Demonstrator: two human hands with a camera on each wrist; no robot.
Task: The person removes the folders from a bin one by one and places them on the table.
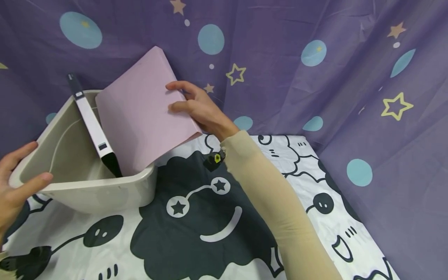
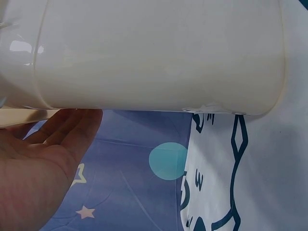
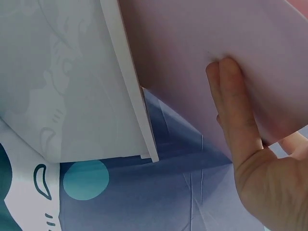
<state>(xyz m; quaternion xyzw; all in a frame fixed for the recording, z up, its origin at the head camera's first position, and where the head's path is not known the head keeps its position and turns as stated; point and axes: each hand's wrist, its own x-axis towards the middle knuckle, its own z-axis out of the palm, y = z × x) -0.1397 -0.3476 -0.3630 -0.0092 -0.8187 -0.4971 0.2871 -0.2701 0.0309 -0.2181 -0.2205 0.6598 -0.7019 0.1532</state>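
Note:
My left hand (image 1: 15, 186) holds the near left corner of a beige plastic bin (image 1: 101, 190), thumb over the front rim. In the left wrist view, its fingers lie against the wall of the bin (image 2: 159, 62). A flat pink folder (image 1: 136, 105) leans out of the bin's right side, its lower part inside. My right hand (image 1: 201, 107) pinches the folder by its right edge. The right wrist view shows fingers of the right hand (image 3: 255, 163) on one face of the folder (image 3: 178, 53). A slim white-and-black spine (image 1: 92, 120) slants across the bin, left of the folder.
The bin stands on a white cloth with black cartoon sheep (image 1: 196, 217). Behind and to the right hangs a purple curtain (image 1: 266, 35) with stars and blue dots, close to the folder's upper corner. A small black device (image 1: 214, 160) sits at the right cuff.

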